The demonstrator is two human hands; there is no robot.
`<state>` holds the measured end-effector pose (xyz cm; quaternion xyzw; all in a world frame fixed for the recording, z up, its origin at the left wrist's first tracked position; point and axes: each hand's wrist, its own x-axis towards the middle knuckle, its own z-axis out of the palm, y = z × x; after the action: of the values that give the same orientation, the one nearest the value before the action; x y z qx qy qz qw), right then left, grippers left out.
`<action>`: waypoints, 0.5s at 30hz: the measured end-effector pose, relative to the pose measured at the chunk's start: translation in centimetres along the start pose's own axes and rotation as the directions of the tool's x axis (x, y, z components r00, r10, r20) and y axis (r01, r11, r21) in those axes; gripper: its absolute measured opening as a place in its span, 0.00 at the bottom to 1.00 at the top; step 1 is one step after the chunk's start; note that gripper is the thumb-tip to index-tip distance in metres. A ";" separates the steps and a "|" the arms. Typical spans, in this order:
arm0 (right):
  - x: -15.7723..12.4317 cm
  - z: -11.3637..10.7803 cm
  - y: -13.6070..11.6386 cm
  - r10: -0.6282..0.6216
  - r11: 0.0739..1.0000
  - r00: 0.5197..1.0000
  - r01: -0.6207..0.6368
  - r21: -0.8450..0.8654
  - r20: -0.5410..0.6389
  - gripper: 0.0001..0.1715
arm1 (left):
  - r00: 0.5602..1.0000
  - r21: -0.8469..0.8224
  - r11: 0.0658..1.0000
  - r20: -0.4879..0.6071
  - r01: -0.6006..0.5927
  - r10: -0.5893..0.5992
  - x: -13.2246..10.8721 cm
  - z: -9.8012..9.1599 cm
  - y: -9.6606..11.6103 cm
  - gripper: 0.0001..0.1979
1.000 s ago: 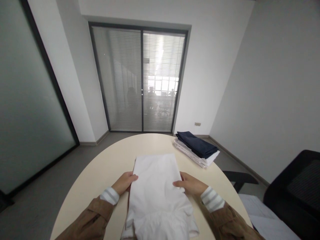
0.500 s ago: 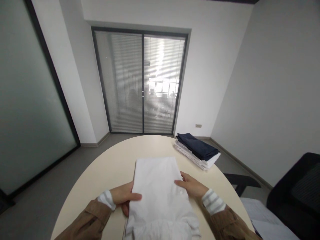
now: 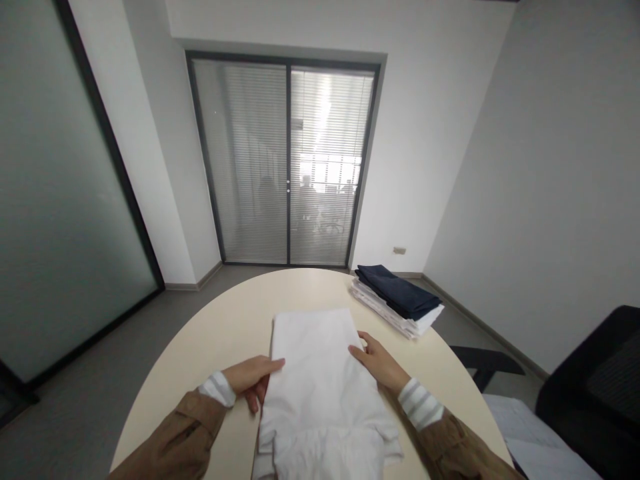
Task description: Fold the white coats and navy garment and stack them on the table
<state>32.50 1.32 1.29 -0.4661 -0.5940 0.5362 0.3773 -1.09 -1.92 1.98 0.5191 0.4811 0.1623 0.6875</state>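
A white garment [image 3: 315, 373] lies folded into a long strip on the round table, its far end squared off and its near part loose and wrinkled. My left hand [image 3: 254, 375] grips its left edge, thumb on top and fingers curled at the side and below. On the opposite edge, my right hand [image 3: 379, 362] holds the cloth between the thumb on top and fingers partly hidden at the side. The nearest part of the garment runs out of the bottom of the view.
A folded navy cloth [image 3: 397, 292] rests on a stack of folded white cloth [image 3: 383, 312] at the table's far right. The round table [image 3: 225, 313] has a curved edge. A black chair [image 3: 595, 393] with white cloth [image 3: 535, 427] on its seat stands at right.
Both my hands have slid a little farther away along the garment's edges, the left one more. The garment's far end has moved slightly away, and the view has shifted slightly.
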 end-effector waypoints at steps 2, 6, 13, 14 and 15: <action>-0.1 -0.1 -0.2 -0.004 1.000 1.000 0.005 -0.004 0.021 0.37 | 0.976 -0.117 0.990 -0.209 -0.081 0.055 1.4 -0.5 0.6 0.36; -0.5 -0.2 -0.8 -0.039 0.998 0.991 0.033 0.051 0.125 0.34 | 0.783 -0.095 0.935 -0.579 -0.341 0.227 4.9 -1.8 1.9 0.33; 2.1 -1.2 -0.2 -0.059 0.998 0.991 0.054 -0.045 -0.116 0.28 | 0.626 0.005 0.881 -0.702 -0.474 0.341 7.8 -3.3 2.3 0.22; 2.9 -1.6 0.0 -0.106 0.991 0.972 0.087 -0.102 -0.210 0.27 | 0.622 0.012 0.875 -0.698 -0.484 0.354 7.7 -3.3 2.2 0.22; 3.7 -2.0 0.2 -0.164 0.979 0.944 0.121 -0.162 -0.288 0.26 | 0.621 0.019 0.870 -0.692 -0.493 0.367 7.6 -3.2 2.0 0.23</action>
<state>33.36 5.44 1.21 -0.5233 -0.5987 0.3871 0.4667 0.46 6.18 0.00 0.4622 0.5423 0.5405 0.4473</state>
